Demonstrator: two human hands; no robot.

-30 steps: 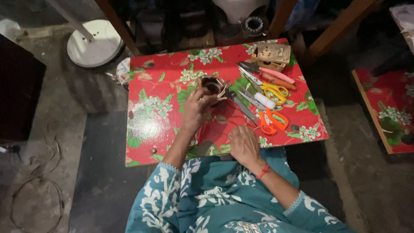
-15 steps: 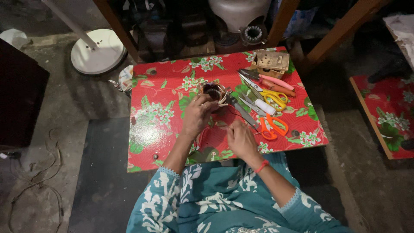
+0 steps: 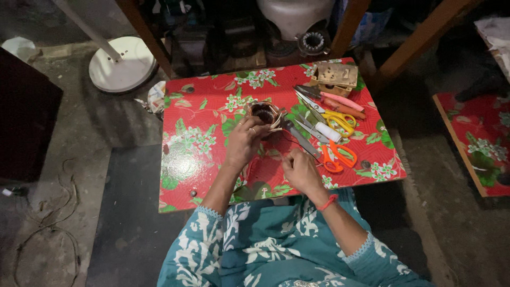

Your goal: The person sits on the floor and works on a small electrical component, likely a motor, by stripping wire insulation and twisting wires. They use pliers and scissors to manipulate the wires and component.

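The left hand (image 3: 245,142) was closed around a small round winding (image 3: 264,113), a dark core ringed with copper-coloured wire and pale paper, and held it just above the counter (image 3: 202,106), which wore a red cloth with flowers. The fingers wrapped the near side of the winding, so it sat near the middle of the counter, a little toward the far edge. The right hand (image 3: 300,171) rested lower, close to the near edge, with the fingers curled in. A thin dark wire (image 3: 287,141) seemed to run from the winding toward this hand, and the hand looked pinched on its end, but the wire was too fine to follow the whole way.

To the right of the winding lay a group of tools: orange scissors (image 3: 336,155), yellow scissors (image 3: 340,121), a white tube (image 3: 328,132), grey metal tools (image 3: 300,137) and a small brass-coloured box (image 3: 336,77) at the far corner.

By my judgement, the step in hand was the handling of the wire on the winding, one hand steadying, the other pulling the wire tight. A next move would call for a steady grip on the winding and even tension, because such a thin wire could slip or break easily.
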